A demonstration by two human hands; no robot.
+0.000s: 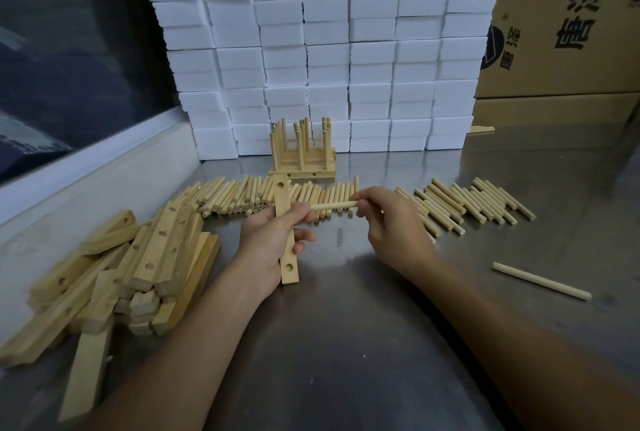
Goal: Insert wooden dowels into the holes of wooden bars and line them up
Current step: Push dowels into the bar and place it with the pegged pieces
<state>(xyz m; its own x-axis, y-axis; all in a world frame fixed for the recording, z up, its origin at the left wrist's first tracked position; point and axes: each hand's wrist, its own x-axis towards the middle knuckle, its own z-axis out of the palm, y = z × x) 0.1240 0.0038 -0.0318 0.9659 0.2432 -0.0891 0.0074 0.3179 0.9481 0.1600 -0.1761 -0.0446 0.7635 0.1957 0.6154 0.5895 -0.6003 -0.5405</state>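
One dowel (334, 205), pinched by the right hand (391, 222), could jam askew in the bar (284, 222) gripped by the left hand (273, 240).

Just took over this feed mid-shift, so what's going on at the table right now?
A person is fitting dowels into drilled bars. The left hand grips one wooden bar upright, while the right hand pinches a dowel held sideways at the bar's middle. Finished bars with standing dowels sit lined up at the back. Loose dowels lie in rows behind the hands, and undone bars are piled to the left.
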